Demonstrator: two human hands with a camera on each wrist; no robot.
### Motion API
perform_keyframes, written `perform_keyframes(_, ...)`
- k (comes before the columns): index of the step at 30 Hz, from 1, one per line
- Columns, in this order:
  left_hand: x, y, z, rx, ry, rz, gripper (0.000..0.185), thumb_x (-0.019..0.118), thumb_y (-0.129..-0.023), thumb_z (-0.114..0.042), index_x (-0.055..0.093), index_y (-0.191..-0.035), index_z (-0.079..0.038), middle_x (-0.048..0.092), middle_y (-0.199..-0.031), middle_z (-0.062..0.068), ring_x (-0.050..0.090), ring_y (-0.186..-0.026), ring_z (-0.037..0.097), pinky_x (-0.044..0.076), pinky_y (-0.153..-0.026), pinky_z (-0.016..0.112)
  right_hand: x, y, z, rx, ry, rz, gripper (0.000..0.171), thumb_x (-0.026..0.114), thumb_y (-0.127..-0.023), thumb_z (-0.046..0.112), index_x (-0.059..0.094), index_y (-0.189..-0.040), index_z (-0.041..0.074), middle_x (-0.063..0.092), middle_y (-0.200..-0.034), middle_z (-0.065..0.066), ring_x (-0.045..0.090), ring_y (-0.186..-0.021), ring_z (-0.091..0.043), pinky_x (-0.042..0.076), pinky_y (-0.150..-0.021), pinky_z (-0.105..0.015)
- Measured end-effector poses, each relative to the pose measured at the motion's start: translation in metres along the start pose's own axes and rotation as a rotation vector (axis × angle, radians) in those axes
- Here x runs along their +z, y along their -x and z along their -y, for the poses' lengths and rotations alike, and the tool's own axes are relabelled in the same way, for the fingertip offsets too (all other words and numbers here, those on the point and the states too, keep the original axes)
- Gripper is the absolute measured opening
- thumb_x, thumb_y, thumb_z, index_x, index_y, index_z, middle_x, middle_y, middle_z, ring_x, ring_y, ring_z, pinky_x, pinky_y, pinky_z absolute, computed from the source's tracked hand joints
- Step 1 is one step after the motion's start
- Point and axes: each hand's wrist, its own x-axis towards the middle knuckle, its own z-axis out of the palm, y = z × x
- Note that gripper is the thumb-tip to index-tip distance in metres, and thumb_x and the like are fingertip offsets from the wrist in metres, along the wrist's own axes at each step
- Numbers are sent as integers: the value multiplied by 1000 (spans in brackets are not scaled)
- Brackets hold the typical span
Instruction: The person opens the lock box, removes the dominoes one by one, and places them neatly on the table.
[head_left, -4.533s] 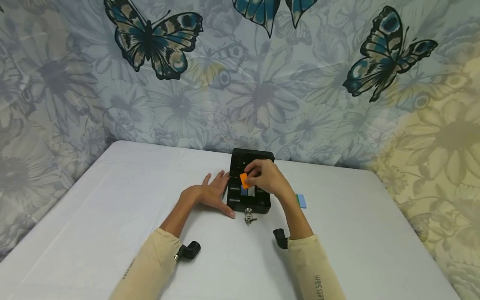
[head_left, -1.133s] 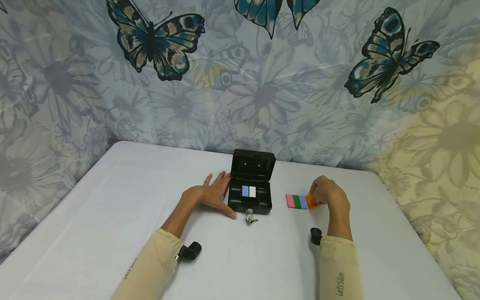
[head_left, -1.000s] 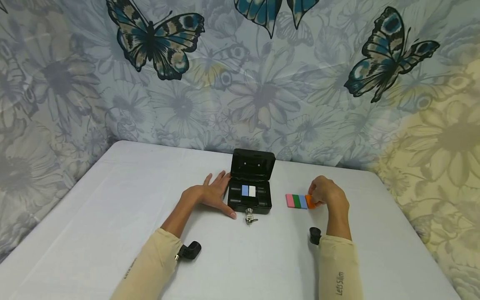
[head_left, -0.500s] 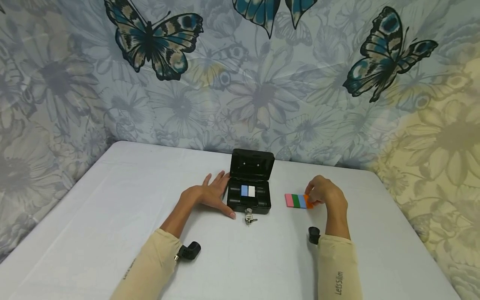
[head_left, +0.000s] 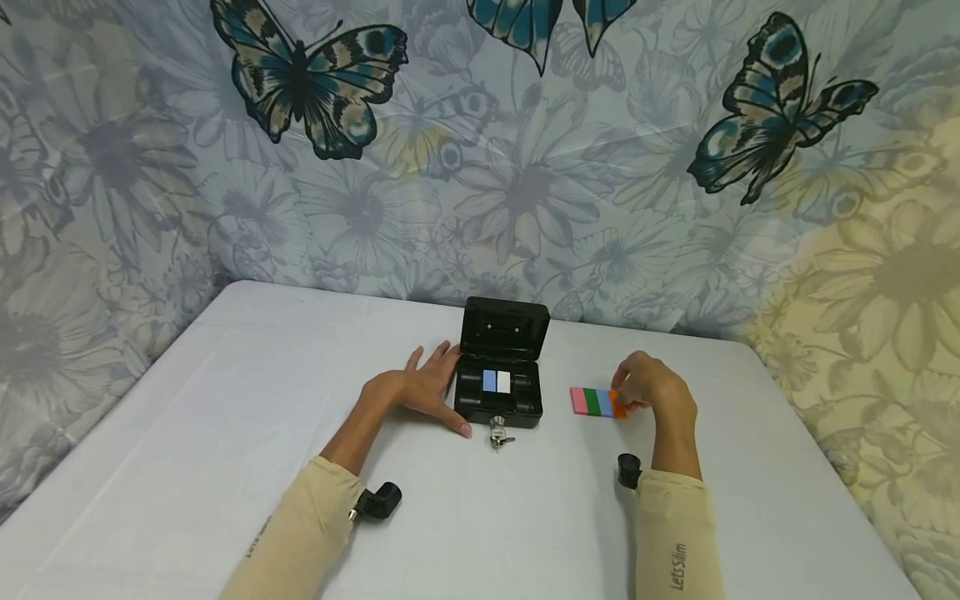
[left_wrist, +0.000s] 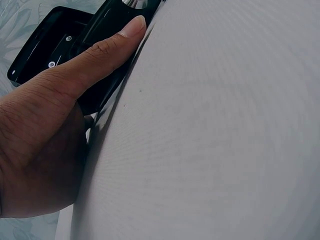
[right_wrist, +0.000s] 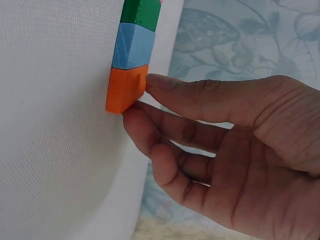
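In the head view my right hand (head_left: 651, 382) is at the right end of a row of flat wooden blocks on the table. The right wrist view shows thumb and curled fingers pinching the orange block (right_wrist: 125, 90), which lies against the blue block (right_wrist: 134, 45). Beyond that come the green block (right_wrist: 141, 12) and the pink block (head_left: 578, 401). My left hand (head_left: 408, 390) lies spread against the left side of the black cash box (head_left: 517, 408), its thumb along the lower front corner. Inside the box sit a light blue block (head_left: 490, 381) and a white block (head_left: 504, 382).
The box lid (head_left: 506, 327) stands raised at the back. A lock with keys (head_left: 498, 435) sticks out at the box front. A white cloth covers the table (head_left: 300, 350), whose far edge meets a butterfly-patterned wall cloth (head_left: 525, 192).
The right hand has carried the orange block from above the box to the right end of the row, then shifted it slightly left against the blue block. The left hand has stayed in place.
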Motion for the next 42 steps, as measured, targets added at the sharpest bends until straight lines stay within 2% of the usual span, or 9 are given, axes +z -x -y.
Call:
perform_keyframes(8, 1, -3, 1, 1, -2, 6, 138, 79, -78, -67, -5, -168, -6, -11, -178, 14, -13, -166, 28, -14, -132, 56, -2, 2, 1, 11, 4, 6, 31, 69, -93, 3, 64, -123, -5, 75, -85, -12, 63, -81, -24, 48, -73, -34)
perform_keyframes(15, 0, 1, 1, -2, 14, 10, 144, 77, -74, -76, -6, -168, -6, -12, -178, 13, -14, -166, 27, -15, -132, 55, -4, 3, 9, 12, 23, -2, 35, 66, -94, 2, 61, -127, -8, 73, -88, -16, 65, -84, -27, 50, -75, -36)
perform_keyframes(21, 1, -2, 1, -2, 7, 17, 141, 78, -76, -72, -7, -168, -7, -14, -178, 12, -15, -166, 26, -16, -132, 55, -7, 7, 17, -51, 41, -52, 38, 67, -97, 6, 60, -131, -8, 75, -100, -24, 69, -95, -35, 54, -81, -46)
perform_keyframes(26, 8, -12, 8, -20, -3, 19, 140, 78, -76, -70, -11, -168, -12, -17, -177, 7, -19, -165, 22, -19, -131, 54, -5, 10, 26, -109, 34, -80, 39, 69, -98, 9, 61, -132, -7, 77, -98, -24, 69, -94, -35, 55, -85, -51)
perform_keyframes(35, 3, -4, 2, -8, -10, 15, 141, 78, -76, -70, -8, -168, -8, -14, -177, 12, -16, -166, 26, -17, -132, 54, -1, 10, 46, -205, -5, -98, 38, 69, -98, 9, 61, -132, -7, 77, -100, -23, 72, -92, -35, 56, -81, -41)
perform_keyframes(42, 1, -1, 0, -8, 2, 11, 139, 79, -78, -67, -7, -168, -7, -13, -178, 13, -14, -166, 28, -14, -132, 56, 6, 7, 59, -277, -60, -101, 33, 70, -97, 9, 64, -126, -6, 78, -104, -23, 75, -93, -36, 56, -86, -43)
